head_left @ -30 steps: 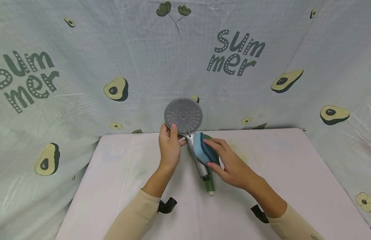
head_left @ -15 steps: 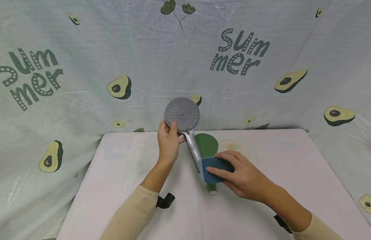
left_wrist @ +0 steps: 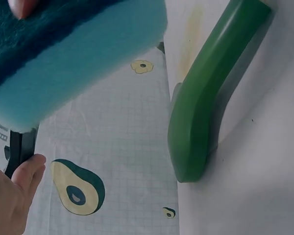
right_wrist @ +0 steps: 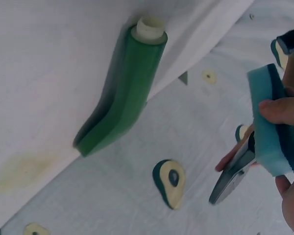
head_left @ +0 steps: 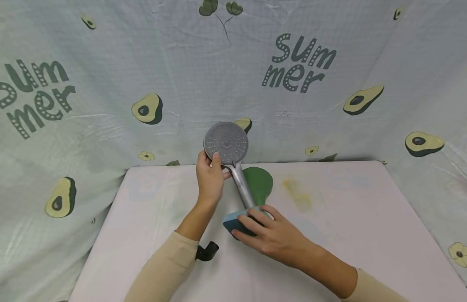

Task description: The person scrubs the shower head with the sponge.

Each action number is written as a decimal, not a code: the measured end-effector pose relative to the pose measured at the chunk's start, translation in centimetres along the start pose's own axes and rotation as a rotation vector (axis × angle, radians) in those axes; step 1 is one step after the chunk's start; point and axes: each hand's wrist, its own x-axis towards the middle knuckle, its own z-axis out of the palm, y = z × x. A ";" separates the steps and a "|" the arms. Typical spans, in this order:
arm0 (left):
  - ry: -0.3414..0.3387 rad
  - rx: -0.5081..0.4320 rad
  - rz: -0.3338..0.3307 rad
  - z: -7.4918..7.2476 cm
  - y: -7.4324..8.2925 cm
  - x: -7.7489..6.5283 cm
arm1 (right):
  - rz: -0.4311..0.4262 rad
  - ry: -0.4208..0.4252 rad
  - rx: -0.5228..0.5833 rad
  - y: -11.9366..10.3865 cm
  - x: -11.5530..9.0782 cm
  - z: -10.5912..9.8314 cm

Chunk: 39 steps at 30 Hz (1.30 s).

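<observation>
My left hand (head_left: 211, 180) holds a grey shower head (head_left: 226, 142) by its neck, thumb on the edge of the nozzle face. The face is turned toward the head camera, and the handle slants down to the right. In my right hand (head_left: 273, 237) is a two-layer blue sponge (head_left: 233, 220), held around the lower end of the handle and hiding it. From the right wrist, the sponge (right_wrist: 269, 117) shows a light and a dark layer. Behind the handle, a green shower head (head_left: 258, 182) lies on the table; its white connector end (right_wrist: 150, 29) appears in the right wrist view.
The pale table (head_left: 350, 209) backs onto a hanging cloth (head_left: 188, 63) printed with avocados and lettering. A yellowish stain (head_left: 299, 195) marks the tabletop right of the green shower head. A black wrist camera mount (head_left: 208, 251) juts from my left wrist.
My right hand has moved the sponge from the upper handle down to its lower end, turning it and shifting it left. My left hand keeps the grey shower head nearly still.
</observation>
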 end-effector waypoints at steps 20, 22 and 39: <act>0.004 -0.093 0.005 0.4 1.2 -0.1 | 0.160 0.049 0.320 3.8 -3.5 -0.7; -0.003 -0.090 0.009 0.5 1.1 -0.2 | 0.109 0.058 0.245 3.3 -2.6 -0.8; -0.113 -0.223 -0.033 1.0 1.4 -1.1 | 0.475 0.060 0.503 4.8 -0.6 1.6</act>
